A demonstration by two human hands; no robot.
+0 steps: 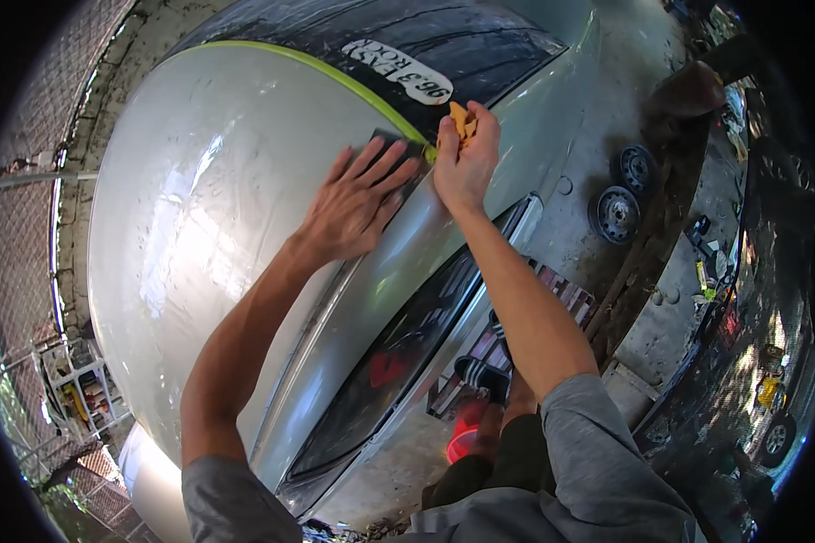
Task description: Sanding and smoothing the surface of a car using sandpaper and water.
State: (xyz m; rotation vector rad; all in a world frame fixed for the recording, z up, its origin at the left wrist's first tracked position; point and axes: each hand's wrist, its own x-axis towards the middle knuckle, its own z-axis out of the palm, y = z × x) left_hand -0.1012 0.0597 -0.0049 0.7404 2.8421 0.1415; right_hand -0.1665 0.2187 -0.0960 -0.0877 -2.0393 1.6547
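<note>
"While the left hand (351,208) is laid flat on the silver car roof (190,181), what is covered by its fingers?"

"A dark pad (387,136) is partly hidden beneath them. It is pressed against the roof's edge rather than gripped, and the fingers are spread."

"And how is the right hand (466,165) held?"

"It is curled around a crumpled orange cloth (463,122), which is squeezed out above the thumb. The two hands are kept just beside each other, apart; whether the car is touched by the right one cannot be told."

"What is found next to them?"

"Green tape (362,93) is run in a curve along the roof's edge and is ended near the right hand. Beyond it, a dark window (489,45) is marked with a white sticker (403,72)."

"And farther out?"

"Below the roof's side, a side window (380,371) is seen. On the ground to the right, two wheels (617,215) are laid close together. Near the person's feet, a red container (466,430) is partly hidden by a leg. At the far left, the view is bordered by a wire fence (27,145), with a white rack (81,385) set near it."
</note>
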